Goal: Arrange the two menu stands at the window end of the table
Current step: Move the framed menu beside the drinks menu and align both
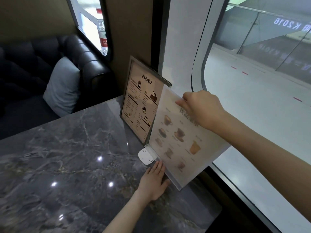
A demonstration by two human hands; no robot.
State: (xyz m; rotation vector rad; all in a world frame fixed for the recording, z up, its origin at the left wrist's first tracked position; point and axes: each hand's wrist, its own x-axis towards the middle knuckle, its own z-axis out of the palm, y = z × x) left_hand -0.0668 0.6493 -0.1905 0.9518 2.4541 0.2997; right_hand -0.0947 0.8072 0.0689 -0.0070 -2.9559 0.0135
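Two menu stands are at the window end of the grey marble table [67, 157]. The dark-framed one marked MENU [139, 101] stands upright against the wall. To its right, the clear acrylic stand with a drinks sheet [178, 140] leans tilted, overlapping the first stand's right edge. My right hand [200, 108] pinches its top edge. My left hand [154, 182] lies flat on the table with its fingers against the stand's lower edge, beside its white base [145, 156].
A large curved window [252, 98] runs along the table's right edge. A black leather sofa [80, 64] with a grey cushion [62, 88] sits beyond the table's far end. A water bottle [101, 31] stands on the ledge behind the sofa.
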